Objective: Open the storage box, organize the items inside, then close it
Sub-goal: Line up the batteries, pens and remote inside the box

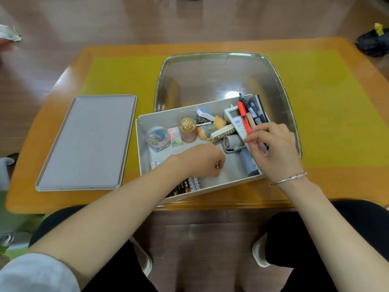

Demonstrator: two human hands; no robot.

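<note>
The open grey storage box (168, 115) stands on the table in front of me, its grey lid (88, 142) lying flat to the left. Inside are a clip jar (157, 136), a gold-capped bottle (187, 129), a pig toy (212, 127), a white thermometer-like device (234, 119) and batteries (189, 185) at the near wall. My left hand (202, 161) reaches into the box with fingers curled; what it grips is hidden. My right hand (273, 148) holds a bundle of pens and markers (248, 114) at the box's right side, an orange marker among them.
A large clear plastic tub (280, 81) stands behind and around the far side of the box. The wooden table (315, 184) has a yellow-green mat (117, 76). A black bag (373, 42) lies on the floor at far right. My knees are under the near edge.
</note>
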